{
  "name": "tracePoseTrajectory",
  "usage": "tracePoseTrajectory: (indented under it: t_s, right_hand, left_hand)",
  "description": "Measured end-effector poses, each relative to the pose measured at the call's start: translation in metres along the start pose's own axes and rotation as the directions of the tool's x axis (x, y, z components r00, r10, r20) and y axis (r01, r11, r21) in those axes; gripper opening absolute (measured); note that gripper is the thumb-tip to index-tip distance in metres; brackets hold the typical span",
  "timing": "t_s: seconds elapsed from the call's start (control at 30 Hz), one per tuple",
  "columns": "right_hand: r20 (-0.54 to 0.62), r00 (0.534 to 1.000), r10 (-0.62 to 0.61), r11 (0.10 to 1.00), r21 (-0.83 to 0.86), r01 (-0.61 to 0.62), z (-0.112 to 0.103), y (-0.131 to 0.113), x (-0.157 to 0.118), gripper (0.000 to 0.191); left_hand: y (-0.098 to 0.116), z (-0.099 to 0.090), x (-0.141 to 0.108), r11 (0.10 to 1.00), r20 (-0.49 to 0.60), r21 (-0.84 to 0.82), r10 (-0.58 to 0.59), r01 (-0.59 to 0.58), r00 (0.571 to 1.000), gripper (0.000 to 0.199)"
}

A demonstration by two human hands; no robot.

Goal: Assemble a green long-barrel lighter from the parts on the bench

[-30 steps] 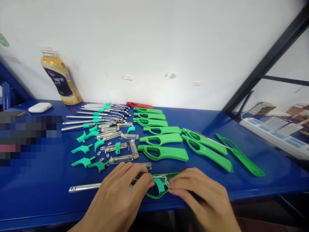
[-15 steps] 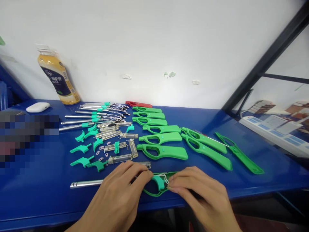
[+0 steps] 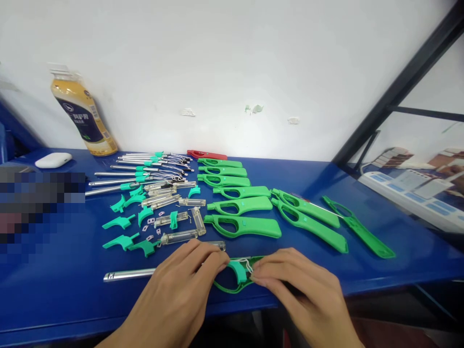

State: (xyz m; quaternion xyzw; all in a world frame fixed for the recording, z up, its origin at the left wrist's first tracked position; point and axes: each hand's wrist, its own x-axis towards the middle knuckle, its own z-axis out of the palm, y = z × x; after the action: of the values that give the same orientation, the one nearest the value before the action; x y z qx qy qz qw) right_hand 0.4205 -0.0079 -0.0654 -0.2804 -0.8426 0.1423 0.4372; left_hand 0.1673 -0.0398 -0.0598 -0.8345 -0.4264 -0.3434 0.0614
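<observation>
At the table's front edge lies an open green lighter casing half [image 3: 225, 288], with a teal trigger [image 3: 239, 272] seated in its loop and white wires [image 3: 248, 265] beside it. A metal lighter tube [image 3: 128, 274] sticks out to the left. My left hand [image 3: 181, 290] is closed on the casing near the tube's inner end. My right hand [image 3: 300, 285] has its fingers pressed together at the casing's handle, by the wires; its fingertips hide what lies under them. Just beyond my left fingers is a clear fuel tank [image 3: 217, 245], partly covered.
Behind my hands lie several green casings [image 3: 253, 227], a red casing [image 3: 207, 155], loose teal triggers [image 3: 119, 222], clear tanks [image 3: 179, 237] and metal tubes with wires [image 3: 112, 182]. A yellow bottle [image 3: 81, 116] and white case [image 3: 53, 160] stand back left. Right is a black metal frame [image 3: 391, 92].
The view has shifted slightly, so the things on the table sit a little further left. Both hands keep nearly the same hold on the casing; the right fingertips have barely moved.
</observation>
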Motion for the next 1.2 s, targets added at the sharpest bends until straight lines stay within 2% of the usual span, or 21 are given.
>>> tracePoseTrajectory:
  t_s: [0.33,0.73,1.0,1.2]
  right_hand:
    - [-0.004,1.000,-0.005,1.000,-0.010,0.005,0.0003,-0.0006,0.0020,0.015]
    - [-0.004,1.000,-0.003,1.000,-0.009,0.003,0.0009,-0.0007,0.0045,0.011]
    - [0.005,1.000,0.004,1.000,0.007,-0.004,0.0024,-0.0013,0.0044,0.008]
    - [-0.001,1.000,-0.020,1.000,0.021,0.020,0.0015,-0.0009,0.0044,0.011]
  left_hand:
    - [0.0002,0.0003,0.0014,1.000,-0.009,0.003,0.018,-0.018,1.000,0.046]
    - [-0.0004,-0.0019,-0.0006,1.000,0.029,0.017,0.004,-0.004,1.000,0.054]
    - [0.0065,-0.0051,0.0020,1.000,0.071,-0.027,-0.003,0.005,0.998,0.023]
    - [0.0017,-0.0076,0.0067,0.996,0.050,-0.019,0.091,-0.090,0.995,0.037]
